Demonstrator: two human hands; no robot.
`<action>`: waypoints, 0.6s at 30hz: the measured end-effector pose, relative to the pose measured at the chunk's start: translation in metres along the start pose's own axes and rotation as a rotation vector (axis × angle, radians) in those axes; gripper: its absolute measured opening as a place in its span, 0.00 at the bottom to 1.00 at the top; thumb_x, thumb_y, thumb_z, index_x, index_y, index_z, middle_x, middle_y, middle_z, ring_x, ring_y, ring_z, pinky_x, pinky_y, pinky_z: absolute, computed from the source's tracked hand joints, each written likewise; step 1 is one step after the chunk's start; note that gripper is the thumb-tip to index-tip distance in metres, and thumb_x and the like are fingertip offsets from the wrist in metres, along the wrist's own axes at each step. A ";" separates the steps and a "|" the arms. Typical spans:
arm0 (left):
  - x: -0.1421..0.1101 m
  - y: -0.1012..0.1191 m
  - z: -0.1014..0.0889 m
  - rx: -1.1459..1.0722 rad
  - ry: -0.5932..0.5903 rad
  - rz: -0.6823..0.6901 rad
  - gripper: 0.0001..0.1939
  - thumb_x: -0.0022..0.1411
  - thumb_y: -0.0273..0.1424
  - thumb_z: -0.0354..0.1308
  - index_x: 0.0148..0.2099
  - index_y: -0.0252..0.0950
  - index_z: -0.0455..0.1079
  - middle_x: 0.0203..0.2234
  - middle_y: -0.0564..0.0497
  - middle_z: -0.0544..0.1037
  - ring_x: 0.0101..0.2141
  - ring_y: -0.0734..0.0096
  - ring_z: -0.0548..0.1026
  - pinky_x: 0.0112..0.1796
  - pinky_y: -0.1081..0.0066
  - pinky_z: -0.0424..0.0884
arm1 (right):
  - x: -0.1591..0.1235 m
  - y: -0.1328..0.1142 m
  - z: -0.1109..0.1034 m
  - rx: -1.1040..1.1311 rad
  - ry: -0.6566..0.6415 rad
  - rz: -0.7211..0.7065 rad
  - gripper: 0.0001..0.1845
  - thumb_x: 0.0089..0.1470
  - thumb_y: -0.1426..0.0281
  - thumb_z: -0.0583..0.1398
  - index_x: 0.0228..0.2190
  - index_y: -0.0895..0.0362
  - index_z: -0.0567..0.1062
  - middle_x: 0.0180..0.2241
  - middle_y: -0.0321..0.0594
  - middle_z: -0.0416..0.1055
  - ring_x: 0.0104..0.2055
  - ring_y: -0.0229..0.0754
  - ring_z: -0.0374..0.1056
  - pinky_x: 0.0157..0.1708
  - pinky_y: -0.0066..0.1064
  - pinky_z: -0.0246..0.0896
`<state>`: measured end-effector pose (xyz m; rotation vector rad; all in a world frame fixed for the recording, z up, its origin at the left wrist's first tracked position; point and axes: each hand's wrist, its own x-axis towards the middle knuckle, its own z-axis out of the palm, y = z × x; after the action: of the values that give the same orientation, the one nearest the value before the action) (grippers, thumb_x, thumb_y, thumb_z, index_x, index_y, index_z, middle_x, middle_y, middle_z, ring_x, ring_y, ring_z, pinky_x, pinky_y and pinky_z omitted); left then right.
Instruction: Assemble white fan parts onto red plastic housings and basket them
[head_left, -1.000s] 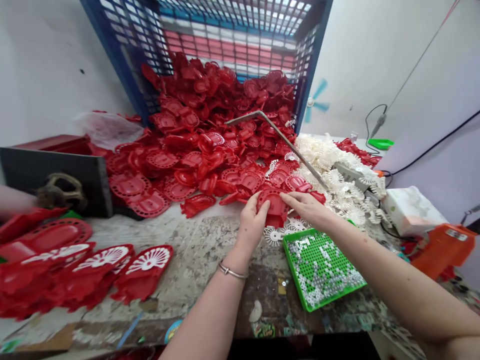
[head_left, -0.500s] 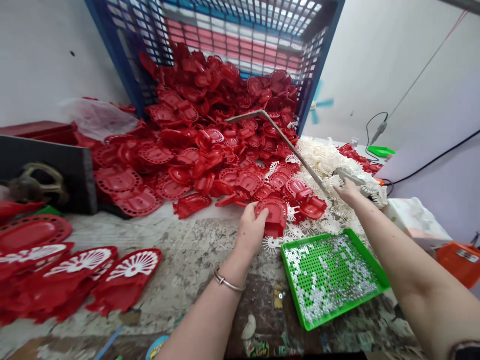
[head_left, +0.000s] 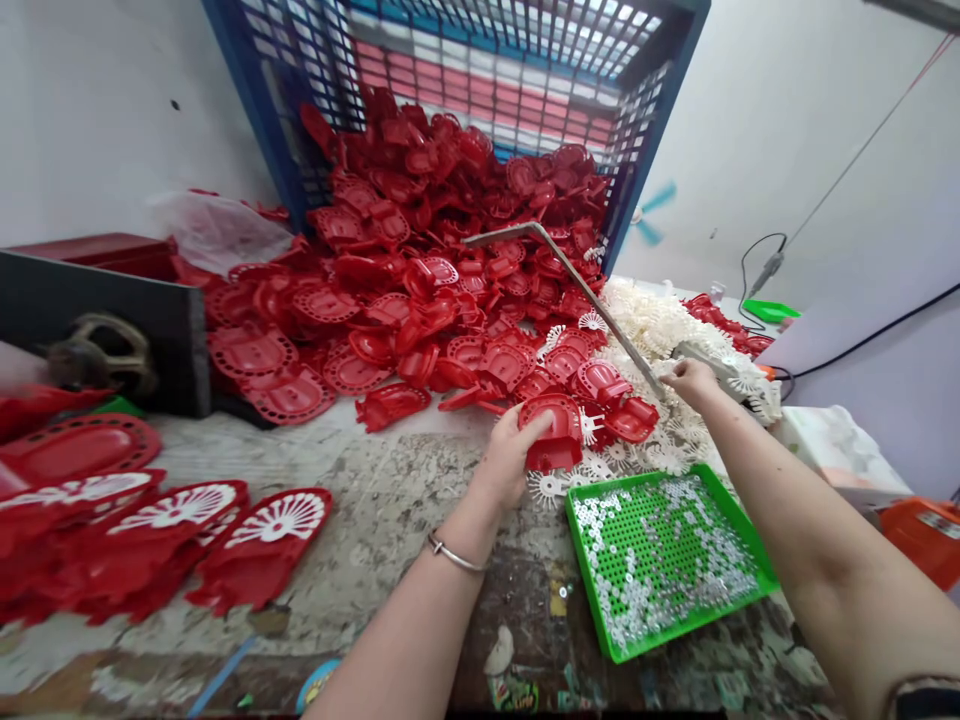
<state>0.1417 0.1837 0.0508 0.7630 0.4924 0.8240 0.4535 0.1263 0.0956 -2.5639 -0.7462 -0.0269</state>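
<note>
My left hand (head_left: 511, 458) grips a red plastic part (head_left: 556, 432) with a rounded, hole-edged end, thumb across its face. My right hand (head_left: 691, 384) is at the heap of white fan-shaped plastic pieces (head_left: 637, 312), close to the lower end of a bent metal strip (head_left: 581, 280). Its fingers are pinched together, and what is between them is too small to make out. Below the hands lies a green tray (head_left: 592, 590) with many small shiny metal bits. A large pile of red parts (head_left: 397, 310) spreads beyond my left hand.
A blue crate (head_left: 660, 130) lies tipped behind the red pile. At left are red parts with white fans fitted (head_left: 262, 550) and a black panel with a wheel (head_left: 112, 350). An orange container (head_left: 919, 540) and a white block (head_left: 836, 450) stand at right.
The right hand's fingers have drawn together at the white heap. My left hand still holds the red part, now slightly turned. The whole view has shifted a little.
</note>
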 end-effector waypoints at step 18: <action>0.004 -0.028 -0.006 0.369 -0.210 0.122 0.41 0.38 0.21 0.66 0.58 0.33 0.59 0.52 0.42 0.73 0.50 0.59 0.72 0.55 0.58 0.65 | -0.168 -0.067 0.000 0.870 -0.481 -0.282 0.24 0.42 0.57 0.68 0.37 0.54 0.67 0.30 0.36 0.73 0.27 0.36 0.70 0.28 0.30 0.70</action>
<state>0.1529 0.1767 0.0253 1.2173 0.4161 0.7636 0.2765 0.0913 0.1002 -1.6255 -1.0034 0.6878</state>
